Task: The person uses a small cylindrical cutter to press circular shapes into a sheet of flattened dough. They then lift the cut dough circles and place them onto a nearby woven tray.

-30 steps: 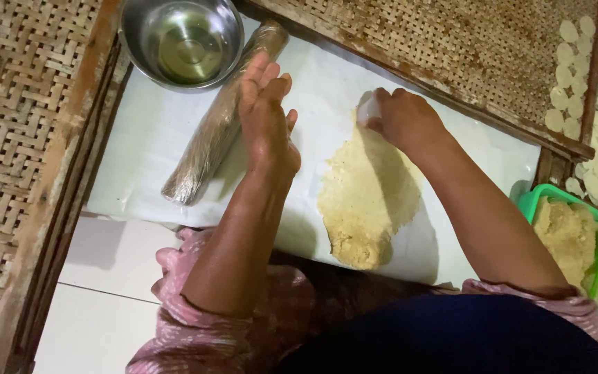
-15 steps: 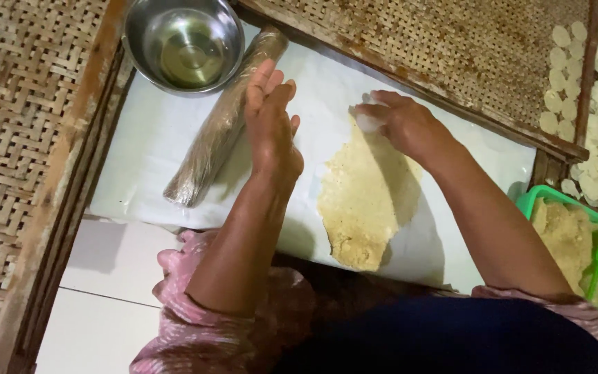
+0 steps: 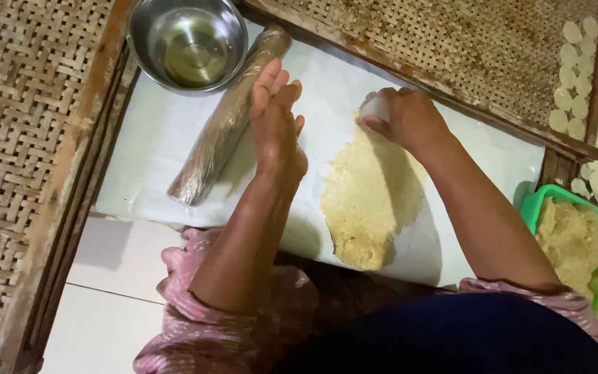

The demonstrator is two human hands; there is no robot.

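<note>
- The flattened dough sheet (image 3: 368, 197) lies on the white sheet (image 3: 147, 159) that covers the desk, a pale yellow, rough-edged patch. Its long axis runs from the near edge by the person's body up and away toward the far wooden frame (image 3: 451, 86), tilted a little to the right.
- The right hand (image 3: 406, 119) sits at the far tip of that dough, fingers curled around a small white round object (image 3: 375, 107) (a cutter or a lump, too small to tell) that it presses at the dough's top edge. So this hand is closed on the object and touching the dough.
- The left hand (image 3: 276, 121) hovers just left of the dough, apart from it, fingers straight and close together, palm turned toward the right, holding nothing.
- The wrapped rolling pin (image 3: 228, 118) lies just left of the left hand, its long axis slanting from near-left to far-right, roughly parallel to the dough's axis. The left hand stands between pin and dough, and is far nearer the pin than the right hand is.
- Beyond the pin's far end stands a steel bowl (image 3: 188, 41), with a little clear liquid in it.
- At the right edge a green basket (image 3: 555, 201) holds more of the same crumbly dough, near the right elbow.
- Farther right, small pale discs (image 3: 590, 104) lie spread on a woven tray (well apart from both hands).
</note>
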